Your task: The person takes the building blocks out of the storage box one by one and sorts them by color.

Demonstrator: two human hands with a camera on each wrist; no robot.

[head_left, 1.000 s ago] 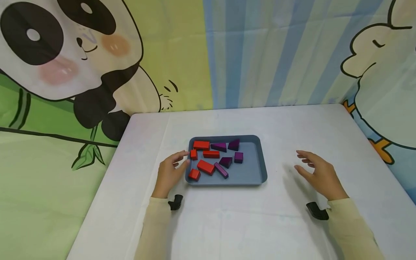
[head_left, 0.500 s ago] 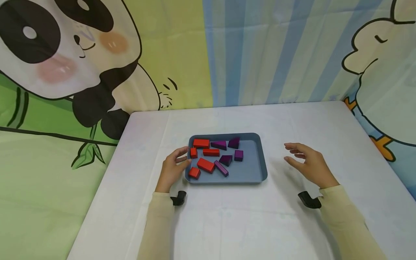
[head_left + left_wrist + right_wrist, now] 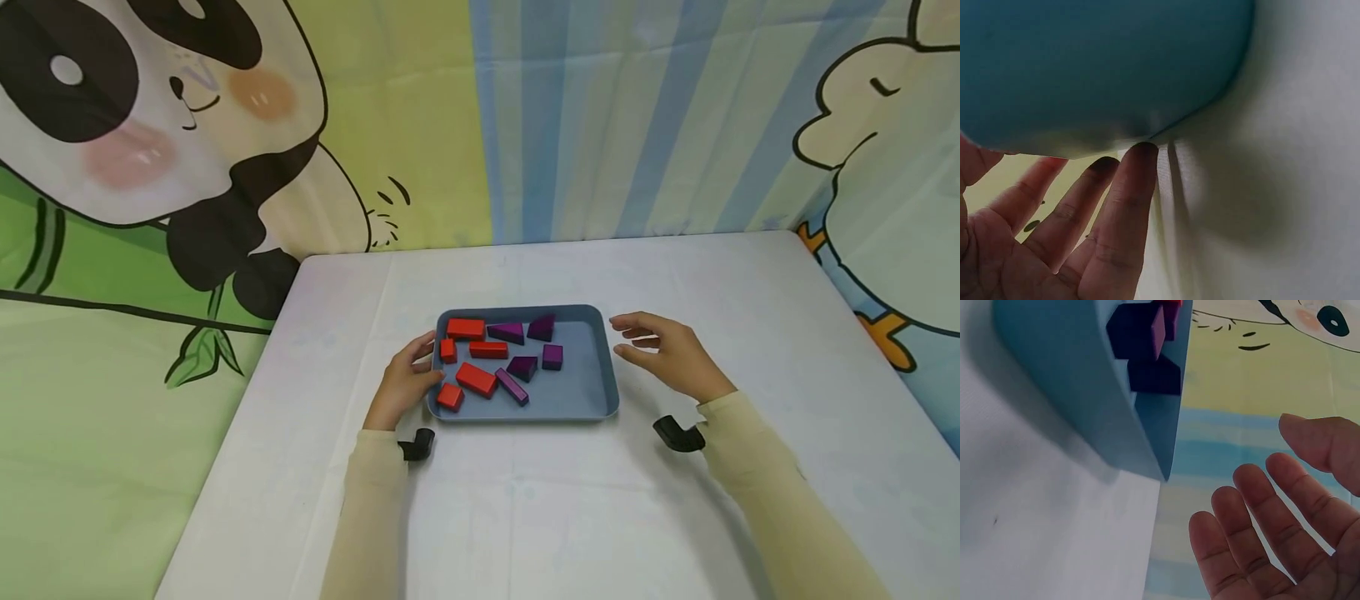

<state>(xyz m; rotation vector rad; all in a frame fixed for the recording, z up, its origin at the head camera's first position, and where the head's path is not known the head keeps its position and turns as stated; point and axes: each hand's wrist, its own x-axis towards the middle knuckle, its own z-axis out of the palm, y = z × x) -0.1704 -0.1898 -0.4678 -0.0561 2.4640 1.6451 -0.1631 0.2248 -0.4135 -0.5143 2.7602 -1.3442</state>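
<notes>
A blue-grey tray lies on the white table, holding several red blocks toward its left and several purple blocks from the middle rightward. My left hand is at the tray's left side, thumb at the rim. In the left wrist view, its extended fingers meet the tray's outer wall. Just off the tray's right edge is my right hand, thumb and fingers spread with nothing between them. The right wrist view shows the fingers apart from the tray wall.
White cloth covers the table. A printed curtain with a panda and stripes hangs behind its far edge. A black wrist mount sits at the right sleeve, another black mount at the left.
My right hand has moved left, from well away on the right to beside the tray's right edge. The left hand has shifted slightly closer around the left rim. The blocks keep their arrangement.
</notes>
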